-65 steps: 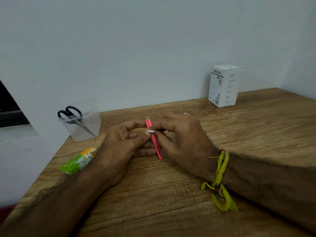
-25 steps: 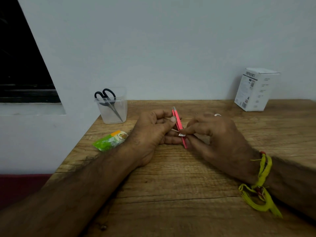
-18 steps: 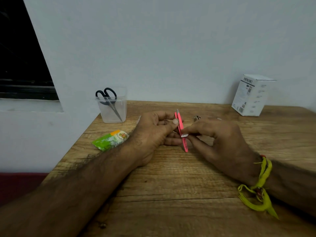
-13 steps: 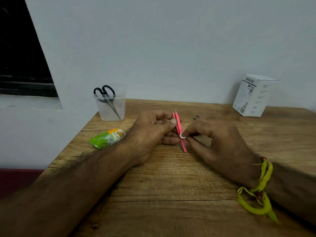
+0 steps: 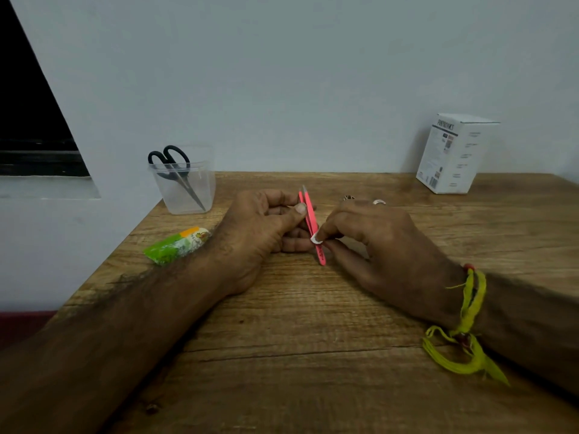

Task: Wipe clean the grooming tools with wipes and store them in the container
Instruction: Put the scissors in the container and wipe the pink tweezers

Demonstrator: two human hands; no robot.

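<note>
Pink tweezers [image 5: 311,225] stood near the centre of the frame, tips pointing up and away, joined end low just above the wooden table [image 5: 313,355]. The left hand [image 5: 260,236] pinched the upper part of the tweezers, thumb pressed against the near arm. The right hand [image 5: 376,245] pinched a small white wipe [image 5: 315,239] against the lower half of the tweezers, fingers curled around it.

The clear container [image 5: 185,186] sat at the upper left of the table, well apart from the hands, with black scissors [image 5: 175,170] already standing in it, blades down. A green wipe packet [image 5: 177,245] lay just left of the left wrist; a white box [image 5: 454,155] stood at the upper right by the wall.

The step in hand appeared to be wiping the tweezers. Done well, the wipe would run the full length, from joined end to tips, along both arms and both faces, while the left hand kept a steady hold and shifted so that no covered patch was missed. A folded wipe this small could slip off; light, even pressure seemed advisable near the sharp tips.
</note>
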